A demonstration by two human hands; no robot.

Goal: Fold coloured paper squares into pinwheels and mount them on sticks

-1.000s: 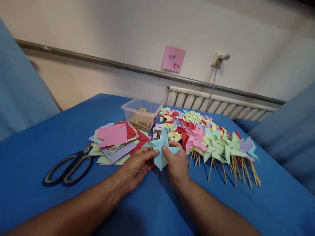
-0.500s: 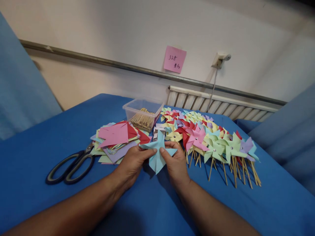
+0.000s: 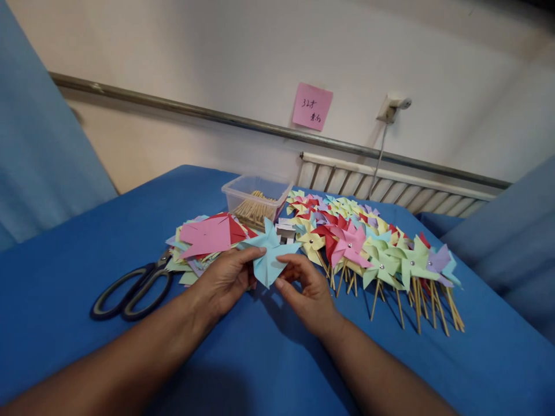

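Both hands work over the middle of a bench (image 3: 87, 242) covered in blue cloth. The left hand (image 3: 225, 280) pinches the left side of a light blue folded paper pinwheel (image 3: 269, 259), thumb on top near one point, fingers beneath. The right hand (image 3: 307, 289) is half open, fingers curled loosely, its fingertips at the pinwheel's right lower edge; whether they grip the paper or only touch it cannot be told. The pinwheel is held just above the cloth, near the bench centre, and carries no stick.

Just behind the left hand lies a loose stack of cut paper squares (image 3: 208, 237), pink and red on top, green and purple below. A pair of black-handled scissors (image 3: 130, 289) lies flat to the left of that stack, blades pointing toward it. Toward the far edge stands a clear plastic tub (image 3: 251, 196) holding wooden sticks. To the right of the hands, a dense row of finished pinwheels on sticks (image 3: 381, 254) runs from the far edge toward the right side of the bench, sticks pointing at the near edge. A pink note (image 3: 312, 107) is stuck to the wall behind.
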